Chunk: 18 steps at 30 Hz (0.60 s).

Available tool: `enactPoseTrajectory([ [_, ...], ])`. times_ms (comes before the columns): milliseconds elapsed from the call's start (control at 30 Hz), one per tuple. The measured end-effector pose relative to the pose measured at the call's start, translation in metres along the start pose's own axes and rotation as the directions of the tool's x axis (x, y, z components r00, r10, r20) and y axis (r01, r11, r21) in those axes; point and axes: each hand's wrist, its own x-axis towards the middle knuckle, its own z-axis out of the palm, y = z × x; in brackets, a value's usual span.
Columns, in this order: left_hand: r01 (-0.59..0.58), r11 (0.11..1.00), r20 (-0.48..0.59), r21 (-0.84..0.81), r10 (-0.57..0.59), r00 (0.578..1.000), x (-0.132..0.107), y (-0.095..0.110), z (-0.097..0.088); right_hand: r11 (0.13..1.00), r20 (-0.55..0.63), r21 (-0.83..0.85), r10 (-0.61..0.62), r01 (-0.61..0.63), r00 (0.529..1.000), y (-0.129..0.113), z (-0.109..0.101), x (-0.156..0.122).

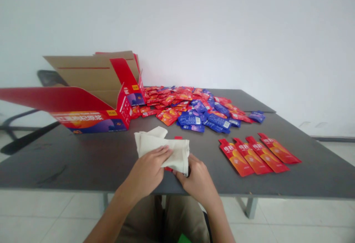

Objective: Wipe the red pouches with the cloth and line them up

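Observation:
My left hand (148, 171) presses a folded white cloth (163, 148) down over a red pouch (177, 138), of which only the top tip and a bit of the lower edge show. My right hand (196, 178) pinches the lower right end of that pouch under the cloth's corner. Several red pouches (257, 155) lie side by side in a row to the right of my hands. Behind them a big heap of red and blue pouches (194, 108) spreads over the dark table (83, 161).
An open red cardboard box (94, 102) with raised flaps stands at the back left of the table. A black chair (27, 121) is behind it by the white wall. A lone blue pouch (257, 116) lies at the heap's right end. Pale tiled floor lies below the table's edge.

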Motion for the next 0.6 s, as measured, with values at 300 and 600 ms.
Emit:
enactPoseTrajectory([
  [300,0.32,0.935,-0.173,0.153,-0.294,0.94,-0.041,-0.043,-0.038,0.979,-0.071,-0.19,0.061,-0.073,0.996,-0.001,0.016,-0.004],
  [600,0.179,0.98,-0.147,0.092,-0.165,0.975,-0.035,-0.058,-0.016,0.798,0.041,-0.599,0.114,-0.067,0.993,-0.05,0.045,0.037],
])
